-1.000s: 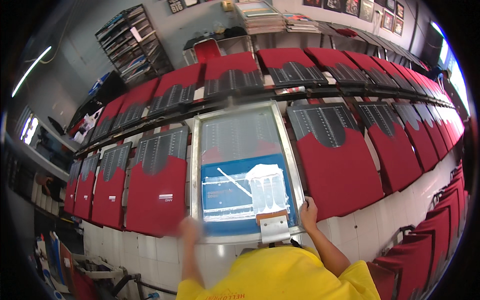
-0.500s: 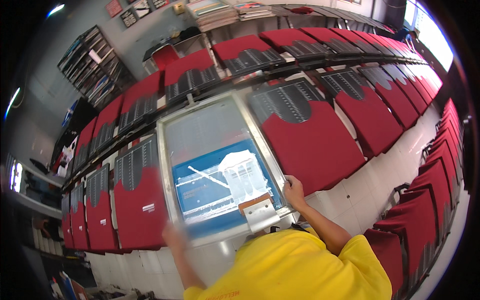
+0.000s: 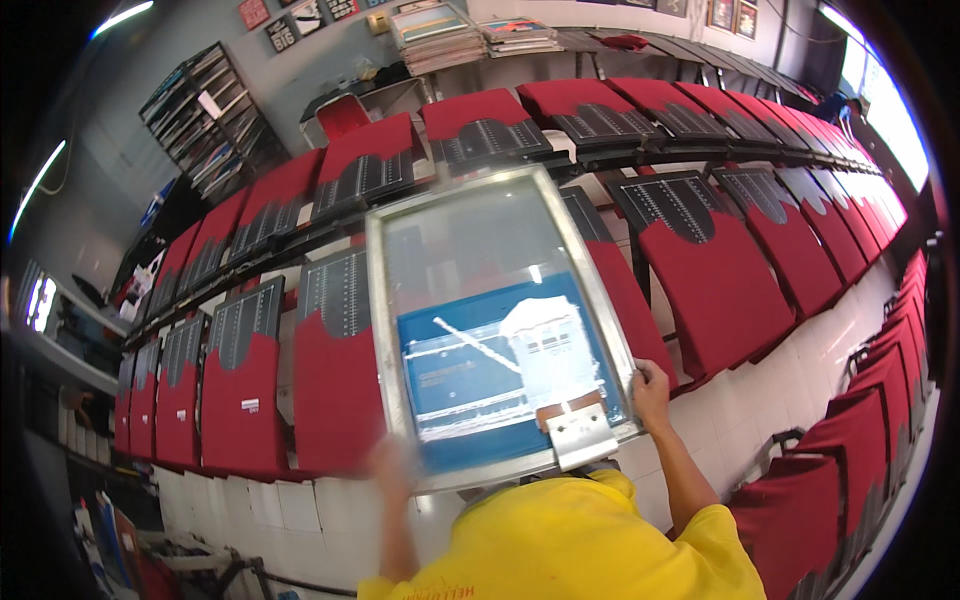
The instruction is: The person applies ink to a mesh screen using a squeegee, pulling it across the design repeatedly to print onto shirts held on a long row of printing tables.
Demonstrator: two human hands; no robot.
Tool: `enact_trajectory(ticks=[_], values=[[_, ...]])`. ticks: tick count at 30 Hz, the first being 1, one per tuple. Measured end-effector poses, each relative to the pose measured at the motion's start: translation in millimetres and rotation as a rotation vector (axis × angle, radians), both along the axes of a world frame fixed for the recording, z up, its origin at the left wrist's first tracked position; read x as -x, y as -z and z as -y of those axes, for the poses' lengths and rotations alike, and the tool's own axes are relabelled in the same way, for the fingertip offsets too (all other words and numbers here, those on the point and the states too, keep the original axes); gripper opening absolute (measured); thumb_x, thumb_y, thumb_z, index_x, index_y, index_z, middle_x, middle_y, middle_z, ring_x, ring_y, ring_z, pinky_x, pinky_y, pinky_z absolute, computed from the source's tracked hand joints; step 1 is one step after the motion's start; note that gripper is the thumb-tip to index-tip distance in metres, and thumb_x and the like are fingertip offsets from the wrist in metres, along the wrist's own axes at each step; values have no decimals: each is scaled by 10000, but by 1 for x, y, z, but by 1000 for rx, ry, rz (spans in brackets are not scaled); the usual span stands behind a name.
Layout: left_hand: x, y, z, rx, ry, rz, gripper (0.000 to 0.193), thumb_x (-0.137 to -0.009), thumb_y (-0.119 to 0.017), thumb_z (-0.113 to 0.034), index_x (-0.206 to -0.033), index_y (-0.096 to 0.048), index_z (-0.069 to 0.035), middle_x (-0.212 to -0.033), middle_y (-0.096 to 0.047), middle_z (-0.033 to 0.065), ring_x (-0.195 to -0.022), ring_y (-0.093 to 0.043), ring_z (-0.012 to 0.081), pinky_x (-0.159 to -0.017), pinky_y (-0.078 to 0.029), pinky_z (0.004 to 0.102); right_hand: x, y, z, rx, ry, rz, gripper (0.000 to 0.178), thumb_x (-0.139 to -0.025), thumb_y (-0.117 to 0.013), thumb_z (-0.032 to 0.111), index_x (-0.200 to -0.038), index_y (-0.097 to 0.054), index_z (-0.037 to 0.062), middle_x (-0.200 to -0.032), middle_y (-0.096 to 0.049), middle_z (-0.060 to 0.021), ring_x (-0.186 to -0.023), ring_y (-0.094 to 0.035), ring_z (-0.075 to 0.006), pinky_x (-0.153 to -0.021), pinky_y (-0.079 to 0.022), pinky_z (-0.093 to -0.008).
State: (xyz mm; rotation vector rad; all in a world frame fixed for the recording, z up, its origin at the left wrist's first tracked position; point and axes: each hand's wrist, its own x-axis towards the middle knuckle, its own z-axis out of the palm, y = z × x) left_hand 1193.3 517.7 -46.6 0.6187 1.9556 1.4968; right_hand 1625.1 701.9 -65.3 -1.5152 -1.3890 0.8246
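Observation:
A screen-printing frame (image 3: 552, 199) with pale metal sides is at the middle, tilted over the row of red boards. Its mesh is clear at the far end and blue (image 3: 460, 385) nearer me, with white ink (image 3: 540, 325) spread over the blue. Lying at the frame's near right corner is a squeegee (image 3: 583, 437) with a brown wooden part and a metal plate. My right hand (image 3: 650, 392) grips the frame's right side near that corner, fingers wrapped round it. Beside the near left corner, my left hand (image 3: 393, 465) is smeared by motion, its fingers unreadable.
Red cloth pieces lie on dark boards in long rows, with one board (image 3: 335, 400) left of the frame and another (image 3: 710, 280) to its right. More red boards (image 3: 800, 500) stand behind on the right. A shelf rack (image 3: 210, 120) and stacked frames (image 3: 437, 40) are farther off.
The frame with the squeegee on it has moved right along the row, both hands moving with it. It now partly covers the board that lay to its right. A board it covered shows at its left.

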Motion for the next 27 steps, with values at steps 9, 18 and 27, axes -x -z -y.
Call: enact_trajectory(ticks=[9,18,27], values=[[-94,51,-53,76,0,-169,382,-976,-571,-281,-1073,-668,76,-933,-694,139,-850,-627,187,-795,-482,324,-116,2,-40,-16,-10,-37,251,-881,-495,-47,-1078,-647,-80,-947,-686,-163,-895,-667,-201,-823,-498,-302],[-114,34,-76,103,-15,-244,367,-973,-557,-244,-964,-667,106,-776,-635,77,-747,-534,122,-695,-440,299,-123,7,-61,19,-14,-19,262,-885,-493,-33,-1085,-657,-77,-928,-704,-176,-880,-680,-220,-815,-504,-309],[-111,37,-82,120,10,-196,363,-976,-554,-251,-1019,-670,90,-839,-684,129,-785,-623,183,-750,-479,329,-122,6,-75,7,-17,24,262,-877,-495,-28,-1070,-667,-74,-940,-709,-198,-890,-690,-242,-829,-509,-322]])
